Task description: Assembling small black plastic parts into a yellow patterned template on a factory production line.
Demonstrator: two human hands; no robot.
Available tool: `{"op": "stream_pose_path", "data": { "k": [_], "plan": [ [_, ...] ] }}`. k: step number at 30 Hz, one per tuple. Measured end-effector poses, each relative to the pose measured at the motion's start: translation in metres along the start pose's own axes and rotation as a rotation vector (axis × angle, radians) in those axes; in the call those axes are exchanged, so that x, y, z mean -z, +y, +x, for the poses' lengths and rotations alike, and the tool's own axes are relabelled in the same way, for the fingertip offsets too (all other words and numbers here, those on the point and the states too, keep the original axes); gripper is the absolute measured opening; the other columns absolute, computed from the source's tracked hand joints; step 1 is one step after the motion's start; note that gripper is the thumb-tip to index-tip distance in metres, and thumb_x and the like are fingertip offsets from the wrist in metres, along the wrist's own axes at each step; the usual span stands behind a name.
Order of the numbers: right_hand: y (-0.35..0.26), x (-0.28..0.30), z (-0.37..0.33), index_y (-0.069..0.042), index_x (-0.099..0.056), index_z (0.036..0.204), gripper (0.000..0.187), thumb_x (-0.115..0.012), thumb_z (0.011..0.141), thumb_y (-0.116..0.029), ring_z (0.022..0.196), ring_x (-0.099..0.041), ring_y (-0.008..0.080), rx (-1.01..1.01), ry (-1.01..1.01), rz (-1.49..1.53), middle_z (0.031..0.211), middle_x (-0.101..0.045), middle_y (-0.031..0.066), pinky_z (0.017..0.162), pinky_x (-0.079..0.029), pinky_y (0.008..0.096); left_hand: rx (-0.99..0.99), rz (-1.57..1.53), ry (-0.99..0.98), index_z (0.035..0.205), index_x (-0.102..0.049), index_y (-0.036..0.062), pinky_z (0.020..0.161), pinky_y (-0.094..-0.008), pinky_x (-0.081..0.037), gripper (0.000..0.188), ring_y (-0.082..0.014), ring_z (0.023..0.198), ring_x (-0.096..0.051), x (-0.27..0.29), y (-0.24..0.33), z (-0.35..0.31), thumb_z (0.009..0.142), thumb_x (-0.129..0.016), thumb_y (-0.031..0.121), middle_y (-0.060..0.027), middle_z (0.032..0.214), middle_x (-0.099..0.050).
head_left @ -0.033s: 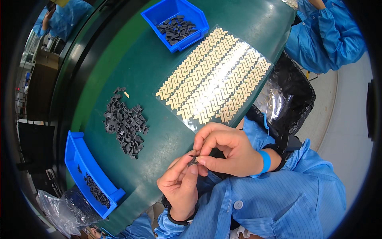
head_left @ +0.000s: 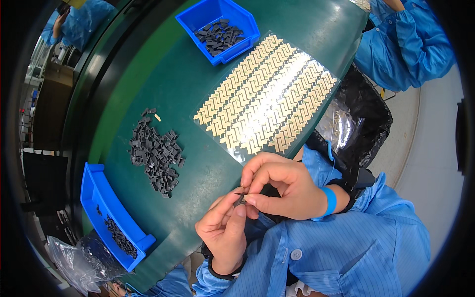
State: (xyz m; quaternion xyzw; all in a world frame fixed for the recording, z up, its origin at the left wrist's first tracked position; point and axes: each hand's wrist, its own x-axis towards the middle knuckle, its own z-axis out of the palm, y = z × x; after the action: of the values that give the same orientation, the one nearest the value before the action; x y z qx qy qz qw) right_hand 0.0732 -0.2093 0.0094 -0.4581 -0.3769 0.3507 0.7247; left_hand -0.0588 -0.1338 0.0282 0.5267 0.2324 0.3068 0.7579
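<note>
My left hand (head_left: 225, 232) is closed, pinching a small dark grey plastic piece (head_left: 240, 200) between thumb and fingers. From the right, my right hand (head_left: 287, 185) meets it, its thumb and forefinger pressed together at the same piece. Fingertips cover most of the piece, so its full shape is hidden. Just beyond my hands lies a clear sheet (head_left: 238, 157) bearing rows of pale cream, zigzag-cut stickers (head_left: 252, 111). A heap of similar dark grey pieces (head_left: 156, 153) rests on the green table mat (head_left: 198, 173) to the left, with one cream strip (head_left: 157, 118) beside it.
Dark pieces lie in a blue bin (head_left: 217, 58) at the far side and smaller ones in another blue bin (head_left: 91, 190) at the left edge. A black-lined bin (head_left: 378, 116) stands off the table's right side. Another person's blue sleeve (head_left: 410, 44) shows at upper right.
</note>
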Motion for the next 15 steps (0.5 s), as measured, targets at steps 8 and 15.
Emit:
{"op": "stream_pose_path", "data": {
  "k": [8, 15],
  "plan": [
    [0.0001, -0.0010, 0.0008, 0.001, -0.058, 0.078, 0.006, -0.063, 0.077, 0.004, 0.084, -0.055, 0.0144, 0.029, 0.024, -0.029, 0.097, -0.053, 0.0122, 0.075, -0.046, 0.0251, 0.014, -0.003, 0.045, 0.105, -0.060, -0.0045, 0.062, -0.0278, -0.051, 0.022, -0.0185, 0.070, -0.061, -0.0017, -0.0014, 0.0012, 0.084, -0.055, -0.005, -0.0191, 0.101, -0.061],
    [0.0049, -0.0021, -0.0006, 0.001, -0.058, 0.079, 0.006, -0.064, 0.077, 0.003, 0.083, -0.055, 0.0141, 0.018, 0.035, 0.013, 0.098, -0.053, 0.0120, 0.075, -0.046, 0.0249, -0.037, -0.010, 0.087, 0.100, -0.060, -0.0057, 0.059, -0.0263, -0.050, 0.017, -0.0180, 0.067, -0.060, -0.0031, -0.0049, -0.0003, 0.083, -0.056, -0.004, -0.0187, 0.095, -0.062]
  ]
}}
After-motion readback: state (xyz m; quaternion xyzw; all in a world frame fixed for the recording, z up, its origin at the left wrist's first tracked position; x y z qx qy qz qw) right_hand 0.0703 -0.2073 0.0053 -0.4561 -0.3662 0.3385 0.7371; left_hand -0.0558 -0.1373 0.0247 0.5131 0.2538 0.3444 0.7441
